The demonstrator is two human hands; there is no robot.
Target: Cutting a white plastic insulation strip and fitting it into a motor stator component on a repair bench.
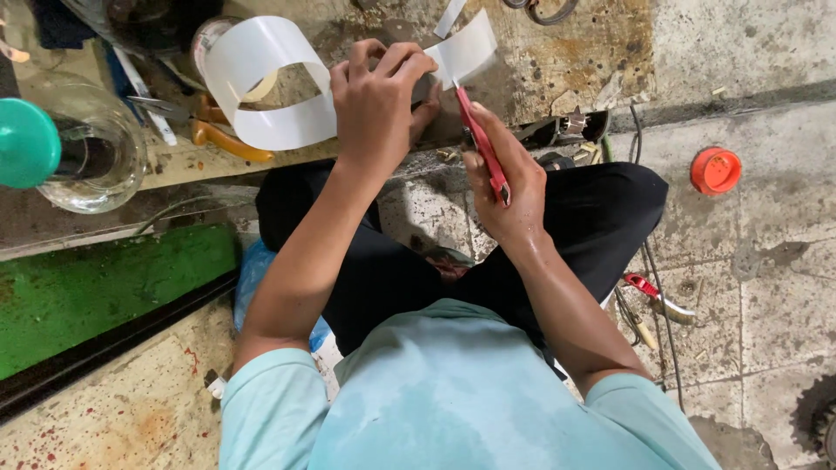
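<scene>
My left hand (376, 97) grips a long curled strip of thin white sheet (270, 126), which loops off to the left and sticks out to the right of my fingers. My right hand (505, 187) holds red-handled snips (482, 144), their tip meeting the right end of the strip (466, 50). I sit cross-legged in black trousers on the floor, with both hands above my knees.
A glass jar (96, 148) with a teal lid (26, 144) stands at the left beside orange-handled pliers (222, 139). An orange cap (716, 170) lies on the floor at the right. A red-handled tool (649, 292) and a cable (649, 252) lie by my right knee. A green board (96, 287) sits at lower left.
</scene>
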